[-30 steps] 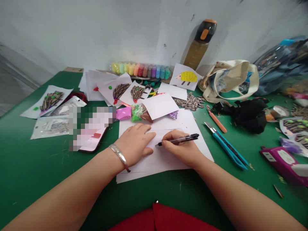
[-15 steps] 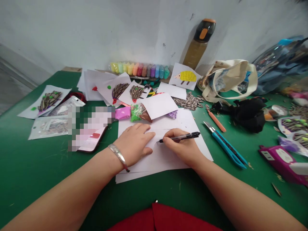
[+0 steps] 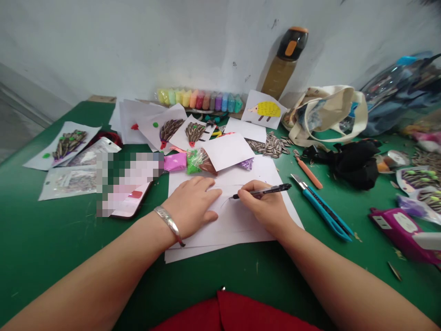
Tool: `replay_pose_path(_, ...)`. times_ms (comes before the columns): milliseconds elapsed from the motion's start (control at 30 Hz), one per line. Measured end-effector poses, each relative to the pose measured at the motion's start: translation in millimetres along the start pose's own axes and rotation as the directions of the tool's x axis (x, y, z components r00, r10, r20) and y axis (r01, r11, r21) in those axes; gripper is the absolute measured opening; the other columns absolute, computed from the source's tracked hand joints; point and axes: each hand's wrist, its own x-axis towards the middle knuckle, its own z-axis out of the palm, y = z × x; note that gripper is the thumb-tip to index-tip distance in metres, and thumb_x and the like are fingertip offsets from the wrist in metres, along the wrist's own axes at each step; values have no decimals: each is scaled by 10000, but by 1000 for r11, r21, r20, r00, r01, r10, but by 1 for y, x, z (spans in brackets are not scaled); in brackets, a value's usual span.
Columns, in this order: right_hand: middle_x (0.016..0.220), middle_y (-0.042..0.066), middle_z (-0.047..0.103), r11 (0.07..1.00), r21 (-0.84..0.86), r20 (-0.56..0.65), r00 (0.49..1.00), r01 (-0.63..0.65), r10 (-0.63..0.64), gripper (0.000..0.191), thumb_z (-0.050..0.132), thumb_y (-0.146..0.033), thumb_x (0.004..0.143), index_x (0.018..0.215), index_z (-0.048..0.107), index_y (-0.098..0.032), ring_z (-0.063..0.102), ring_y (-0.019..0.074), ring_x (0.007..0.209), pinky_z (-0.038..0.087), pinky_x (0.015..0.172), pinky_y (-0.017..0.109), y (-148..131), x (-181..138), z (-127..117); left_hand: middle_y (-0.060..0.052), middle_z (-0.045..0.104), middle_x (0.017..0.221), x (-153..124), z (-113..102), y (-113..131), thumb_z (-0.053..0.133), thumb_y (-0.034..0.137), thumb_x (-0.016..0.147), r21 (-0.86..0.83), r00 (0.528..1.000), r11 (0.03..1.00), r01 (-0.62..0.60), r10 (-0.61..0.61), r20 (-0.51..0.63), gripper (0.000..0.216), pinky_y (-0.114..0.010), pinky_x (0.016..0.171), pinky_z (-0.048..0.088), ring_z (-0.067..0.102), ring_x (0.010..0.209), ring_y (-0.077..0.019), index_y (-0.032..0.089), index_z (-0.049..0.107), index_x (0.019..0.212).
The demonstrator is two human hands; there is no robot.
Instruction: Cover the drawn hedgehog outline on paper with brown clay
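A stack of white paper sheets [image 3: 237, 220] lies on the green table [image 3: 51, 239] in front of me. My left hand [image 3: 191, 204], with a silver bracelet at the wrist, lies flat on the paper with fingers stretched out. My right hand [image 3: 263, 207] grips a black pen [image 3: 263, 191] whose tip touches the paper, where a thin curved line shows.
A blue utility knife [image 3: 322, 207] and an orange one [image 3: 308, 172] lie to the right. Sunflower seeds [image 3: 272, 146], coloured clay packets [image 3: 188, 162], seed pictures, a row of clay tubs [image 3: 200, 99], a bottle [image 3: 284, 59], a tote bag [image 3: 325, 110] and a phone [image 3: 132, 202] surround the paper.
My right hand and the pen have moved up and to the right across the paper, leaving a curved line. The left hand stays in place.
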Motion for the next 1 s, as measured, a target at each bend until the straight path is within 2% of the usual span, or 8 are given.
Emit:
replay_pose_path(500,586,-40,530,995,10,-68,993,-100,101,156,608,-287,758,634,606,-193,468,121,585,355,548,246,0,5,-8,-131,520,1293,0,-1,0,674,333,816,-15,1000,1000,9,-8,3,412,-462,981,402,473,1169,-316,187,605,1195)
replay_pose_path(1000,525,-54,482,990,-91,-141,985,-108,95,134,590,-248,724,601,601,-196,427,106,538,323,510,239,4,12,-22,-128,534,1279,0,0,0,677,312,801,-31,1000,1000,1,-2,-21,383,-455,969,417,485,1159,-315,189,619,1160)
